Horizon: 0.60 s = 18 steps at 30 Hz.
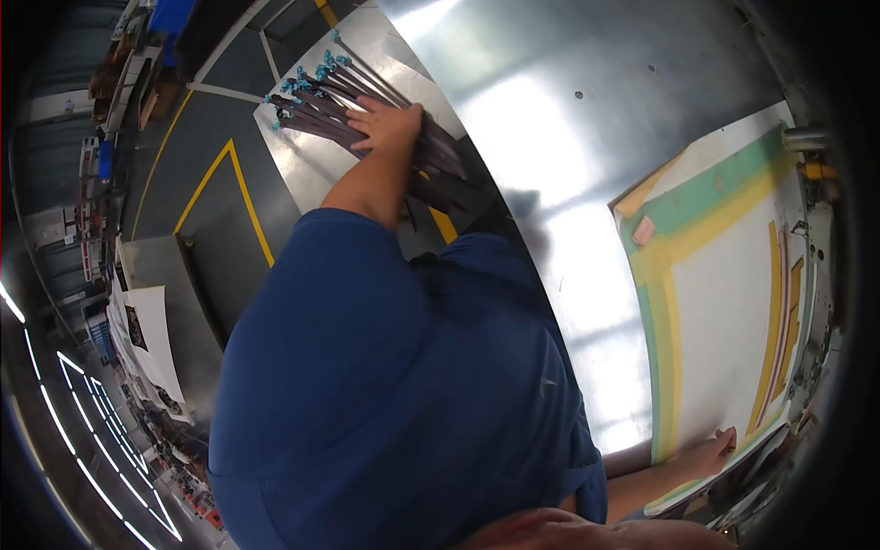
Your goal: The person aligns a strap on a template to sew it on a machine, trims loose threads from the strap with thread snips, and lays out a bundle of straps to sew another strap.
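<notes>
My left hand (385, 125) lies across a loose bundle of long dark strips (440, 151), its fingers spread over them. Blue-green tips (316, 81) show at the far ends of the strips. Under the tip ends is a shiny metal surface (289, 170). At the lower right, my right hand (720, 451) is closed, fingers curled, by the lower edge of a white board (724, 312) bordered with green and yellow tape. Whatever its fingers hold, if anything, is too small to make out.
A large reflective metal table (550, 156) runs down the right of my body. A small pinkish block (643, 230) sits on the board's green border. Yellow lines (203, 191) mark the dark floor. At the left stands another table (156, 266) with white sheets (151, 321).
</notes>
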{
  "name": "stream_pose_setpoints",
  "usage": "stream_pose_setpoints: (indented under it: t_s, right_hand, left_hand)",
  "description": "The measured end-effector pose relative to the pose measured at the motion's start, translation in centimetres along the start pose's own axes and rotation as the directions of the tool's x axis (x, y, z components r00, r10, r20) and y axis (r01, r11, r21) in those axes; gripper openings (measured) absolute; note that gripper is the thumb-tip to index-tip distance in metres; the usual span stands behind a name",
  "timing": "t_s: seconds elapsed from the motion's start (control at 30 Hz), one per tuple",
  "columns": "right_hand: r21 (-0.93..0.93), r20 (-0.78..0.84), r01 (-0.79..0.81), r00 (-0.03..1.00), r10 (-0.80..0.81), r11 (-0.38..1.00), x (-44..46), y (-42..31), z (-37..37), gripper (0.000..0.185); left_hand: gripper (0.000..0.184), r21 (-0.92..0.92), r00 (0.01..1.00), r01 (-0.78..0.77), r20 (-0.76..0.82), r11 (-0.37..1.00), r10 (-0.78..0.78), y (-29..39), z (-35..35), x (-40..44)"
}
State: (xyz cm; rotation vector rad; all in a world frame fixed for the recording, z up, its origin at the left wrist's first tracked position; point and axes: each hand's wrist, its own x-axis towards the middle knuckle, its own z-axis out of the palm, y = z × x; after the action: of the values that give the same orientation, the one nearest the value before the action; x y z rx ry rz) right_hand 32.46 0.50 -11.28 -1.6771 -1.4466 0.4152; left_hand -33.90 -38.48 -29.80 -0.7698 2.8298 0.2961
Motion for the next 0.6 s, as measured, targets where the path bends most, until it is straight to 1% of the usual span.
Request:
stream_pose_setpoints:
  t_s: [0.07,0.13,0.17,0.2,0.23,0.27,0.33,0.37,0.4,0.43,0.47,0.5,0.53,0.57,0.6]
  right_hand:
    - [0.021,-0.024,0.012,1.000,-0.012,1.000,0.0,0.4,-0.2,0.024]
    - [0.136,-0.018,-0.051,0.998,0.054,0.989,-0.2,0.2,-0.3,0.024]
    - [0.126,-0.016,-0.030,0.999,0.033,0.992,0.0,0.2,-0.4,0.024]
    - [0.128,-0.015,-0.037,0.999,0.039,0.991,-0.2,0.0,-0.5,0.024]
    - [0.129,-0.010,-0.032,0.999,0.034,0.991,-0.5,-0.5,-0.4,0.024]
    - [0.129,-0.007,-0.026,1.000,0.027,0.991,-0.7,-0.8,-0.5,0.024]
    - [0.145,0.006,-0.044,0.999,0.044,0.988,-0.8,-0.8,-0.7,0.024]
    - [0.164,0.023,-0.060,0.998,0.057,0.985,-0.8,-0.8,-0.9,0.024]
    - [0.165,0.023,-0.064,0.998,0.061,0.984,-0.7,-0.7,-0.9,0.024]
    - [0.201,0.013,-0.059,0.998,0.057,0.978,-0.5,-0.5,-0.8,0.024]
    - [0.234,0.002,-0.052,0.999,0.053,0.971,-0.4,-0.4,-0.9,0.023]
    - [0.232,-0.002,-0.054,0.998,0.056,0.971,-0.5,-0.5,-1.1,0.023]
    - [0.242,0.006,-0.059,0.998,0.060,0.969,-0.5,-0.6,-1.1,0.023]
    - [0.248,0.013,-0.064,0.998,0.063,0.967,-0.5,-0.7,-1.2,0.022]
    - [0.241,0.007,-0.064,0.998,0.065,0.968,-0.5,-0.7,-1.4,0.022]
  left_hand:
    - [0.134,-0.029,1.000,0.003,-0.025,1.000,-0.004,-1.2,-1.4,-0.3]
    - [0.141,-0.062,0.971,0.239,0.012,0.969,-0.239,-2.4,-1.7,0.7]
    - [0.141,-0.061,0.972,0.236,0.002,0.970,-0.236,-3.9,-0.3,3.2]
    - [0.144,-0.042,0.931,0.342,0.150,0.939,-0.333,-5.9,2.4,7.5]
    - [0.147,-0.007,0.859,0.439,0.295,0.898,-0.418,-7.0,4.2,10.9]
    - [0.147,-0.008,0.862,0.434,0.293,0.901,-0.413,-7.3,4.6,12.7]
    - [0.144,0.117,0.763,0.514,0.390,0.850,-0.515,-7.9,5.4,15.1]
    - [0.128,0.305,0.698,0.507,0.404,0.806,-0.592,-7.7,5.8,16.2]
    - [0.128,0.305,0.700,0.507,0.401,0.806,-0.592,-7.6,4.8,15.0]
    - [0.111,0.284,0.785,0.369,0.415,0.885,-0.460,-6.7,2.0,11.7]
    - [0.096,0.264,0.846,0.221,0.428,0.939,-0.319,-6.2,0.5,9.8]
    - [0.096,0.266,0.847,0.216,0.428,0.940,-0.316,-6.6,0.9,10.3]
    - [0.077,0.211,0.897,0.132,0.390,0.969,-0.207,-7.3,1.9,11.4]
    - [0.062,0.162,0.933,0.043,0.347,0.986,-0.097,-7.9,3.1,12.4]
    - [0.062,0.166,0.931,0.036,0.353,0.986,-0.093,-8.4,4.3,13.3]
